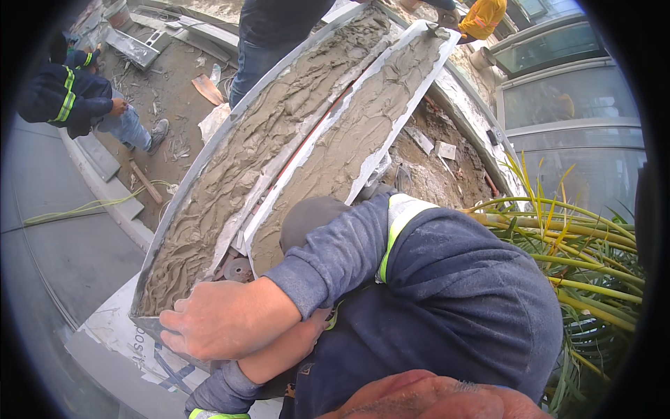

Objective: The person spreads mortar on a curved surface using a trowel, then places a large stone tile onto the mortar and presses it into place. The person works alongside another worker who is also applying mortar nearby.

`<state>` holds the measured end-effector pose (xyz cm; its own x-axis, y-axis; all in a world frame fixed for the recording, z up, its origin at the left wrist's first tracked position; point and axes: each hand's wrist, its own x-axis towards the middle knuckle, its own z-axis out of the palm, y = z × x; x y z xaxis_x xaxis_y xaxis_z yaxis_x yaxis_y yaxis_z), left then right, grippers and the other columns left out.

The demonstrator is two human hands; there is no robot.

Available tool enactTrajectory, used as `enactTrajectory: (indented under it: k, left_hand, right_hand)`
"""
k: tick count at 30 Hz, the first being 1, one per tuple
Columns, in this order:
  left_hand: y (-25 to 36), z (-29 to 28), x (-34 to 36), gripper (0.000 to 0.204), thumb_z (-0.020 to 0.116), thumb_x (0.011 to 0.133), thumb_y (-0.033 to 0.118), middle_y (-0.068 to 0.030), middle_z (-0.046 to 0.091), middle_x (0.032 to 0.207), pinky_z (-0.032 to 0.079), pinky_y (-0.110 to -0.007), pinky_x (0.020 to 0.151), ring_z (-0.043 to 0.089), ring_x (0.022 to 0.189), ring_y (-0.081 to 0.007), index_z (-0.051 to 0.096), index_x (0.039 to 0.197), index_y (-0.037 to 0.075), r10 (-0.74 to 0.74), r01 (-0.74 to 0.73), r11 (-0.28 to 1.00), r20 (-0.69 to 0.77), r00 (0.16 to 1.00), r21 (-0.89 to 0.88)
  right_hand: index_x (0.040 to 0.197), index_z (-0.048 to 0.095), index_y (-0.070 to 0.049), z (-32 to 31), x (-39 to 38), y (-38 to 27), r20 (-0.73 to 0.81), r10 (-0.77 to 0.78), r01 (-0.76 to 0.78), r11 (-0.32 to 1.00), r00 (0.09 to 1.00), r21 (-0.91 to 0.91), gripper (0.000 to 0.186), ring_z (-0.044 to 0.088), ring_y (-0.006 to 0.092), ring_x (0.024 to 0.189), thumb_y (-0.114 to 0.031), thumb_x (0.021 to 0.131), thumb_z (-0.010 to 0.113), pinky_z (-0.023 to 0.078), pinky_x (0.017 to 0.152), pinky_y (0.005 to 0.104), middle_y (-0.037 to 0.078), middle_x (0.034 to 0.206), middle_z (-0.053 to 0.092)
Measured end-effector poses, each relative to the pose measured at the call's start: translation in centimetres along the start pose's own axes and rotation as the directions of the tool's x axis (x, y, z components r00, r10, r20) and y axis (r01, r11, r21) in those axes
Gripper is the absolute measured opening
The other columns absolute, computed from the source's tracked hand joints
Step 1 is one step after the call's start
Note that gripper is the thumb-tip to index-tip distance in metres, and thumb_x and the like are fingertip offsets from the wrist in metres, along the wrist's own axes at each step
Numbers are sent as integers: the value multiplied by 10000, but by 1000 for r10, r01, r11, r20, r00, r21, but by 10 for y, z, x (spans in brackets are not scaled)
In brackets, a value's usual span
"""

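My right hand [202,318] has its fingers curled at the near end of a long, mortar-covered panel [269,98]; what they hold is hidden. A second panel [373,119] with mortar lies alongside it, a narrow gap between them. My left hand [300,339] is beneath my right forearm, its fingers mostly hidden. A grey disc [239,269] shows in the gap near my right hand. A dark grey rounded form [310,216] sits behind my right sleeve.
People stand at upper left [77,94], behind the panels [262,35] and at upper right [481,17]. Debris-strewn ground [174,98] holds offcuts and a cord [84,206]. A palm plant [586,258] and glazed panels [565,98] border the right side; white boards [105,342] lie lower left.
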<state>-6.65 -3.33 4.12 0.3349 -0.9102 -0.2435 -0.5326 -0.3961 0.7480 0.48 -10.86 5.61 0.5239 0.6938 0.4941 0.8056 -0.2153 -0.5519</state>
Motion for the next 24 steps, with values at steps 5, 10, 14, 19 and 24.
enactTrajectory:
  k: [5, 10, 14, 19, 24]
  left_hand:
    - [-2, -2, 4, 315, 613, 1018, 260, -195, 719, 907, 534, -446, 761, 696, 827, -374, 625, 1296, 114, 46, -47, 998, -23, 999, -41]
    - [-2, 3, 4, 382, 618, 1016, 221, -231, 716, 904, 536, -485, 727, 702, 823, -422, 563, 1373, 97, 24, -21, 985, 16, 1000, -173]
    - [-2, 1, 5, 415, 602, 1026, 209, -259, 703, 870, 532, -518, 684, 700, 794, -442, 523, 1414, 88, -17, 38, 979, 105, 994, -200]
    - [-2, -2, 6, 413, 585, 1036, 216, -264, 692, 809, 530, -530, 660, 694, 754, -450, 516, 1423, 88, 2, 15, 987, 105, 994, -163]
    - [-2, -6, 7, 419, 571, 1042, 213, -265, 682, 771, 530, -531, 650, 690, 735, -453, 502, 1438, 92, 6, 12, 986, 112, 994, -165]
  right_hand:
    - [997, 659, 52, 12, -2, -1, -8, 7, -6, 999, 1000, 35, 357, 699, 314, 705, -216, 772, 728, 547, 566, 443, 188, 980, 614]
    - [990, 661, 49, 12, 0, 1, 22, 7, -8, 1000, 1000, 29, 372, 698, 316, 711, -236, 764, 741, 547, 566, 451, 202, 996, 610]
    - [978, 659, 47, 12, 3, 3, 27, 1, -2, 999, 1000, 37, 361, 700, 319, 716, -239, 773, 738, 552, 571, 455, 207, 1000, 611]
    - [982, 657, 50, 15, 3, 3, 39, 5, -6, 999, 999, 33, 367, 704, 321, 725, -244, 776, 735, 555, 576, 454, 207, 1001, 612]
    - [1004, 658, 66, 16, 3, 5, 13, 2, -2, 1000, 1000, 18, 409, 703, 321, 733, -254, 764, 743, 555, 585, 449, 213, 1007, 606]
